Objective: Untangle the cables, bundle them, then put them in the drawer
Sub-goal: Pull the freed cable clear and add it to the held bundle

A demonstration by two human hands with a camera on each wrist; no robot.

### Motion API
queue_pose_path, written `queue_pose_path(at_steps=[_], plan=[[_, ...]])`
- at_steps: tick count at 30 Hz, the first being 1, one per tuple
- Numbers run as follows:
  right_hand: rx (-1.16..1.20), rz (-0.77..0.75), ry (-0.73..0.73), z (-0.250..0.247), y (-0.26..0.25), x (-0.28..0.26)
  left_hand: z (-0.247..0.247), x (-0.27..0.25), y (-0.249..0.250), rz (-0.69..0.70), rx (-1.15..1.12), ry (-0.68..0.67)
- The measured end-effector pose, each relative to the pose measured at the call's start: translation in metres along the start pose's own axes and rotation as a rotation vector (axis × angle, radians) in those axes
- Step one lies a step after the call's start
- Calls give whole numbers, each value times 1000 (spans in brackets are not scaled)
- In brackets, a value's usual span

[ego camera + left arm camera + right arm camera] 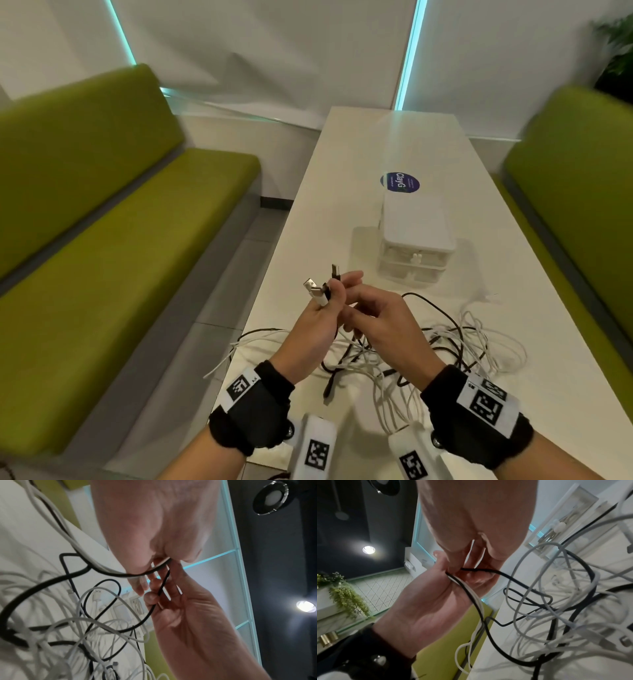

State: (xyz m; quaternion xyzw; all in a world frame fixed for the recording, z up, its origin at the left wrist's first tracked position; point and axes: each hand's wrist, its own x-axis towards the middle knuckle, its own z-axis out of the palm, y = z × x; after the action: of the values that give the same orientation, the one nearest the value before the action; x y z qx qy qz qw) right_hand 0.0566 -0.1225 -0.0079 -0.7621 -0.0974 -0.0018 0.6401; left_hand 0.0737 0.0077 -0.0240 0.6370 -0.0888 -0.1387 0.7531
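Above the table's near left corner, my left hand (330, 294) grips the ends of a white cable and a black cable; the white USB plug (312, 287) and a black plug (335, 271) stick up from the fist. Right beside it, my right hand (358, 320) pinches a thin black cable (160, 588) between thumb and fingers. Seen from the right wrist, the left hand (447, 577) clamps black and white strands (471, 592) that hang down off the table edge. A tangle of black and white cables (435, 346) lies on the table under and right of both hands. The white drawer unit (416, 240) stands behind, its drawers closed.
The white table (342, 205) is narrow, with green benches on the left (120, 257) and right (582, 205). A round blue sticker (399, 181) lies behind the drawer unit. Some white cable loops hang over the table's left edge (236, 346).
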Motion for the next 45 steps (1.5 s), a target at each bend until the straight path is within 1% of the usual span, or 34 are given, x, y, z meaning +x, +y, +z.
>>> queue_pose_path(at_steps=[3, 6, 9, 11, 15, 20, 25, 29, 30, 33, 34, 38, 42, 45], plan=[[50, 1, 5, 1, 3, 1, -1, 0, -1, -6, -61, -27], [85, 9, -25, 3, 6, 1, -1, 1, -3, -9, -103, -42], [99, 50, -56, 5, 7, -1, 0, 1, -6, -23, -139, -65], [123, 69, -41, 5, 8, -2, 0, 1, -8, -25, -149, -77], [210, 57, 47, 8, 6, -5, 0, 2, -14, -29, -159, -73], [266, 47, 11, 3, 7, -5, 0, -1, -16, -54, -185, -82], [166, 32, -81, -3, 12, -5, -4, 0, -15, -86, -171, -85], [127, 29, -77, -2, 17, -7, -3, -1, -17, -113, -177, -95], [83, 8, -67, 0, 18, -8, -3, -1, -17, -116, -188, -82], [-162, -117, -19, 4, 22, -10, -2, -1, -17, -97, -208, -15], [-215, -130, -17, 5, 23, -10, -1, -1, -17, -88, -205, 1], [-245, -34, -13, 3, 23, -11, 2, -5, -19, -99, -194, 9], [-216, 37, -105, -2, 21, -9, 1, -7, -20, -106, -182, -13], [-273, 23, -139, 0, 19, -10, 0, -6, -20, -129, -172, -42]])
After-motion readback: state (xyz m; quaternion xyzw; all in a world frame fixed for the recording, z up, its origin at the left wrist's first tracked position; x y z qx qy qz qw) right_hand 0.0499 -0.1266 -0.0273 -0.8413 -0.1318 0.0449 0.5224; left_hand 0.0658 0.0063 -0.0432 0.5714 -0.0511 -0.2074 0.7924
